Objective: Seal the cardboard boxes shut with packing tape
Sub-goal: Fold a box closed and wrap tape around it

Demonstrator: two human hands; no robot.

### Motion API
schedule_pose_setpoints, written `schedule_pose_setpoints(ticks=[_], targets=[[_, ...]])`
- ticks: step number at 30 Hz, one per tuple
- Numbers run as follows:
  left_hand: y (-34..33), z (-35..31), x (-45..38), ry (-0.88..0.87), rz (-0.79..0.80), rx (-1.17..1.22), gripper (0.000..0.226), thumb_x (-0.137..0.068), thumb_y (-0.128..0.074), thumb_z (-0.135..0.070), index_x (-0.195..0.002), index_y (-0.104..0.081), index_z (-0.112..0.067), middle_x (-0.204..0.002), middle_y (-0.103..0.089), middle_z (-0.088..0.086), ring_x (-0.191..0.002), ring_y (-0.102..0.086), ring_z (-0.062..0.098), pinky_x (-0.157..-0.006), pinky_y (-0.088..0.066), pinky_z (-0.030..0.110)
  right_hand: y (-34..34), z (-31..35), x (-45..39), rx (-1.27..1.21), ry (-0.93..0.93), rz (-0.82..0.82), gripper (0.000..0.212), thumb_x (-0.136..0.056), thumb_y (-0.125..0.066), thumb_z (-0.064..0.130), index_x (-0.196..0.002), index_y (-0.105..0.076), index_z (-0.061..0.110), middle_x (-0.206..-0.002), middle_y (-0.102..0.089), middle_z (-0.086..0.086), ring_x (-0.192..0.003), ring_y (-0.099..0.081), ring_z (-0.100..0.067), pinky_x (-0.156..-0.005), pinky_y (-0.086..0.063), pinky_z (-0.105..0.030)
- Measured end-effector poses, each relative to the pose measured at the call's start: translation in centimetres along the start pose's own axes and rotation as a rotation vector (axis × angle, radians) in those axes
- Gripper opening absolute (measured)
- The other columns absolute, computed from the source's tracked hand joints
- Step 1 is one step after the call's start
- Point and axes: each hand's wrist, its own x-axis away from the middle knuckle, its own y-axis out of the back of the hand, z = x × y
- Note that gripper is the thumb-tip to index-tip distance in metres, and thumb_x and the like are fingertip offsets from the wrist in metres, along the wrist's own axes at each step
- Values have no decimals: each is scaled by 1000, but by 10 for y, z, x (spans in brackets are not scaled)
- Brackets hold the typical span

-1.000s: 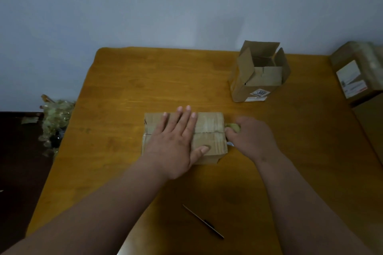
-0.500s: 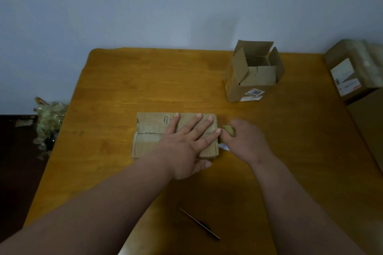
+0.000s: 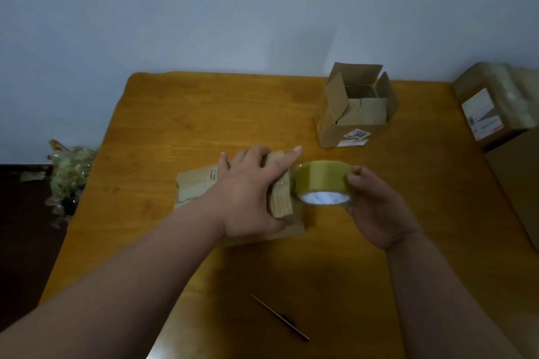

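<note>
Box (image 3: 201,183) was pressed flat by my left hand (image 3: 250,192); right hand (image 3: 376,207) gripped tape roll (image 3: 322,181), which I should pull taut.

Flat brown cardboard box (image 3: 198,186) lying mid-table on the orange wooden table (image 3: 180,119), left hand (image 3: 250,192) pressing on its right end. Right hand (image 3: 376,210) holding clear packing tape roll (image 3: 322,181) just right of it. Open-flapped cardboard box (image 3: 354,114) sitting toward the far right corner. Thin dark pen (image 3: 280,316) lying near the front edge.
</note>
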Motion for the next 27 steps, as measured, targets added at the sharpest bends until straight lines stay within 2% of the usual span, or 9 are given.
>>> schedule_pose_setpoints(ticks=[3,6,7,10,13,16,19,23,27], targets=[[17,-5,16,-33,-81,312,115,-55,-73,-64,-140,4,-68,-138,-21,-9,-135,-24,20,-114,-22,62,-20,26,3,-145,93,231,67,-70,-81,43,-124,-63,7,-130,-62,-17,-124,-56,-35,-104,-46,-48],[20,-4,32,12,-137,607,113,-57,-91,-30,-138,-17,-57,-135,-29,-3,-131,-32,11,-115,-31,39,-56,45,2,18,170,289,70,-64,-84,52,-104,-63,-2,-115,-64,-24,-114,-60,-38,-101,-47,-52],[21,0,38,25,-144,639,108,-56,-92,-25,-135,-23,-50,-134,-32,-2,-131,-33,11,-114,-32,35,-68,47,3,110,180,267,68,-63,-84,54,-93,-58,-2,-103,-61,-25,-105,-60,-37,-97,-45,-52],[28,14,51,68,-105,663,101,-49,-87,-37,-132,-31,-40,-133,-38,-5,-130,-42,14,-109,-40,36,-102,42,6,266,211,228,43,-68,-74,53,-74,-54,14,-80,-54,-15,-82,-52,-25,-80,-39,-44],[27,31,66,176,-134,822,104,-52,-96,-35,-138,-38,-30,-136,-51,-4,-123,-54,10,-103,-47,36,-133,32,12,428,238,285,36,-67,-74,58,-69,-57,26,-71,-54,0,-69,-51,-16,-66,-42,-35],[12,46,88,267,-177,949,90,-55,-95,-27,-132,-50,-21,-122,-67,-3,-111,-64,9,-90,-54,28,-162,21,19,627,276,354,39,-66,-70,65,-69,-54,30,-61,-50,16,-57,-48,-2,-52,-40,-18],[-6,53,107,244,-193,954,81,-57,-95,-24,-127,-55,-13,-117,-70,-1,-108,-67,12,-85,-55,24,-178,12,26,767,338,382,49,-73,-66,68,-75,-51,22,-61,-45,15,-55,-42,-1,-49,-35,-14],[-7,58,110,259,-237,809,90,-48,-95,-44,-126,-52,-28,-123,-63,-1,-114,-62,16,-96,-52,42,-175,21,39,809,405,368,37,-88,-51,47,-79,-53,11,-65,-48,7,-60,-45,-4,-54,-37,-19],[-3,56,111,282,-219,567,109,-45,-86,-63,-140,-40,-35,-132,-44,-14,-124,-47,10,-107,-42,34,-132,55,51,968,426,212,23,-87,-63,38,-82,-65,16,-73,-65,-3,-67,-60,-16,-61,-46,-30]])
